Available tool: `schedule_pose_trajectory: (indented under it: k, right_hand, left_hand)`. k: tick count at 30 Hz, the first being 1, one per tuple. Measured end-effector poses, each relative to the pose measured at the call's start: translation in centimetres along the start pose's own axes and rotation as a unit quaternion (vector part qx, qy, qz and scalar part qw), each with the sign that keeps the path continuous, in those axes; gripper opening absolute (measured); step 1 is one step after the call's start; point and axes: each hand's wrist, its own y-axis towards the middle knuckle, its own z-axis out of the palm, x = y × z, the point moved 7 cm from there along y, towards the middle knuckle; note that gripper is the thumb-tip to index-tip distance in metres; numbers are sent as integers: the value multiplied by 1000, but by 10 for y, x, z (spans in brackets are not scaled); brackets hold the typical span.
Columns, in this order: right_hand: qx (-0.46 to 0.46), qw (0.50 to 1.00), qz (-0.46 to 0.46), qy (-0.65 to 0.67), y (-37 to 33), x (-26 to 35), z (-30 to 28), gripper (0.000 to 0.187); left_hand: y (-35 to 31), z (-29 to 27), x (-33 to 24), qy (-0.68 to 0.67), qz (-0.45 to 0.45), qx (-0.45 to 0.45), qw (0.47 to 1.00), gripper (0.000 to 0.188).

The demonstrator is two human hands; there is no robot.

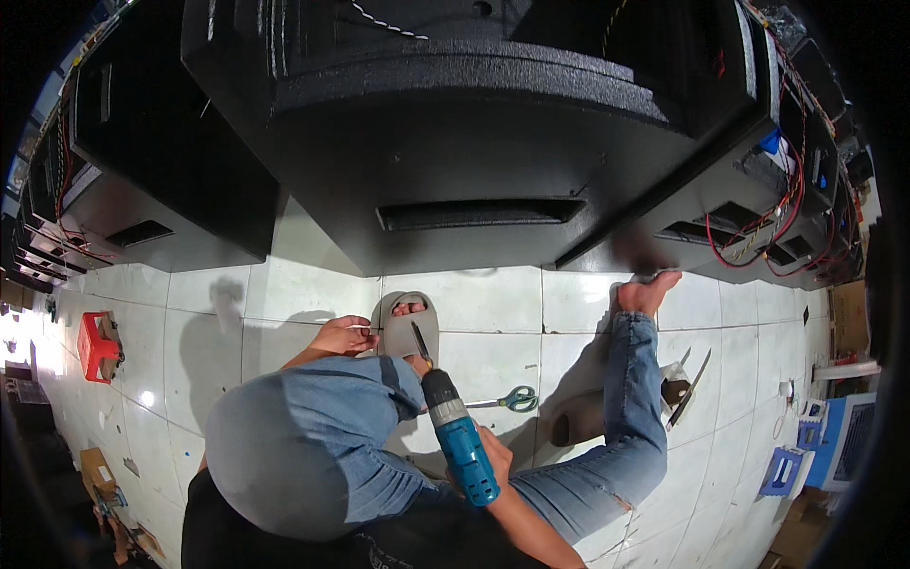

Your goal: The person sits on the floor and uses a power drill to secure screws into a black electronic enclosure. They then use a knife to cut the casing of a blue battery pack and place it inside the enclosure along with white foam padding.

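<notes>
My right hand (pixel 494 455) grips a blue and black cordless drill (pixel 459 434), its bit pointing up and away over my knee toward the floor. My left hand (pixel 342 337) reaches past my bent left knee, its fingers pinched on a small pale thing, possibly a screw, next to my foot in a grey slipper (pixel 409 327). A large black speaker cabinet (pixel 474 133) stands right in front of me on the white tiles. My right leg in jeans stretches out, the bare foot (pixel 647 292) against the cabinet's base.
Green-handled scissors (pixel 507 399) lie on the tiles between my legs. A second grey slipper (pixel 576 418) lies by my right leg, with a blade-like tool (pixel 690 387) beyond it. More black cabinets with red wiring (pixel 768 228) stand right and left. A red box (pixel 96 346) sits at the left.
</notes>
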Motion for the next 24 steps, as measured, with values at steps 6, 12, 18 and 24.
schedule_pose_trajectory:
  k: [6, 12, 18, 24]
  right_hand:
    - [32, 998, -39, -29, 25, -1, -16, 50]
    - [53, 998, -37, -13, 57, 13, -31, 57]
    - [48, 999, 2, -11, 47, -5, -28, 50]
    - [3, 997, -55, -54, 52, -11, -23, 29]
  left_hand:
    - [-28, 72, -73, 4, 135, 93, 986, 35]
    - [-32, 122, -109, 54, 112, 120, 985, 13]
    - [-20, 132, -107, 21, 124, 203, 971, 15]
    - [-22, 161, -116, 1, 165, 235, 958, 20]
